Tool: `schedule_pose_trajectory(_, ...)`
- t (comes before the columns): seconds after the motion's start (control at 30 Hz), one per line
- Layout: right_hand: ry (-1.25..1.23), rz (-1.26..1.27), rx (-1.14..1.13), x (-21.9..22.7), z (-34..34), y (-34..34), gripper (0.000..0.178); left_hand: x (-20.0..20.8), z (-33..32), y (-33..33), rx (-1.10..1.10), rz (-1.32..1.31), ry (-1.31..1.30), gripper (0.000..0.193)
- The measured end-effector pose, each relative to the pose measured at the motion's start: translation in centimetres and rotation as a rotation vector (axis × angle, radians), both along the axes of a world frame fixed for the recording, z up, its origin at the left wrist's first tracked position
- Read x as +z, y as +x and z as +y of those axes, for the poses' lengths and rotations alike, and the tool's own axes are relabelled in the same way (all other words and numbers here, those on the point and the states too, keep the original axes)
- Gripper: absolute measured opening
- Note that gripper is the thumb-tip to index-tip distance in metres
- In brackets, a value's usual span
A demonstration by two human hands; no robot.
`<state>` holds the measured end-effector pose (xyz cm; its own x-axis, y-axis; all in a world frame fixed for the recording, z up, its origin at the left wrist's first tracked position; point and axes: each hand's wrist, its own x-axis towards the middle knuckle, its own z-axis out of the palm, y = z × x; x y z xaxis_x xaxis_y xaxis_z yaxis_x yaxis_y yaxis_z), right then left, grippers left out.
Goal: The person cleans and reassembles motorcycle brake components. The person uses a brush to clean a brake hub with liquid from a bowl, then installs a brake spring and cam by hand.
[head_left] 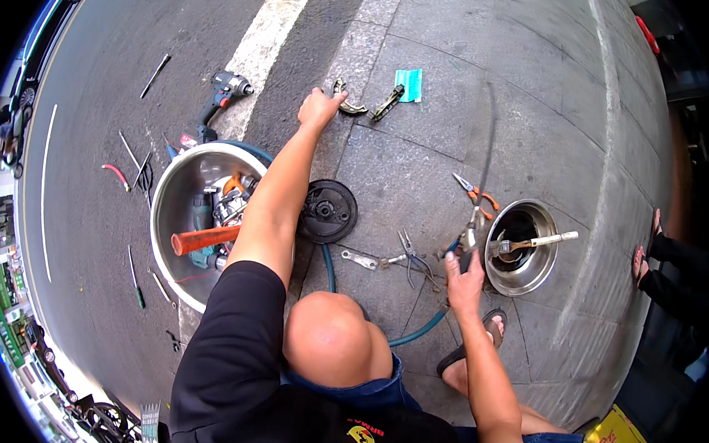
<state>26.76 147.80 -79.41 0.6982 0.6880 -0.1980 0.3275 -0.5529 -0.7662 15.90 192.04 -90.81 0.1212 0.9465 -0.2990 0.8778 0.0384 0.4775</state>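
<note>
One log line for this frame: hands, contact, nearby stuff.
left hand: reaching, touching curved tool on pavement | right hand: gripping dark rod | nearby: steel basin, black disc, pliers

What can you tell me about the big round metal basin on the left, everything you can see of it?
The big round shiny metal basin sits upright on the grey road surface beside the white painted line. It looks like steel, with a wide rolled rim. Inside lie jumbled tools, among them an orange-handled tool sticking out over its near rim. A blue-green hose curves around its far side. The person's outstretched left arm passes over its right edge; whether it touches cannot be told.
</note>
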Motion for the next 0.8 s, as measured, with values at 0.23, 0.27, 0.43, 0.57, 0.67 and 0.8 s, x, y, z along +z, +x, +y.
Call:
schedule_pose_trajectory(0.23, -0.075, 0.126, 0.008, -2.1, -1.7, -2.7, 0.06, 0.1, 0.6, 2.8, -0.121, 0.021, 0.199, 0.048)
schedule_pose_trajectory(0.27, -0.078, 0.149, -0.057, -2.3, -1.9, -2.4, 0.057, 1.2, 0.5, 3.3, -0.164, -0.05, 0.27, 0.046)
schedule_pose_trajectory(0.43, -0.016, 0.255, -0.226, -0.6, -1.9, -1.8, 0.031, 4.8, -3.3, 7.5, -0.372, -0.277, 0.465, 0.048)
schedule_pose_trajectory(0.57, -0.141, 0.167, -0.17, -0.4, -1.7, -3.1, 0.048, 1.5, -2.9, 8.7, -0.521, -0.146, 0.475, 0.044)
schedule_pose_trajectory(0.67, -0.074, 0.127, -0.127, 0.1, -2.3, -3.1, 0.05, 1.1, -4.2, 9.6, -0.47, 0.016, 0.297, 0.03)
schedule_pose_trajectory(0.8, -0.009, 0.145, -0.143, 0.5, -2.3, -3.0, 0.042, 0.3, -5.3, 9.8, -0.509, 0.006, 0.29, 0.029)
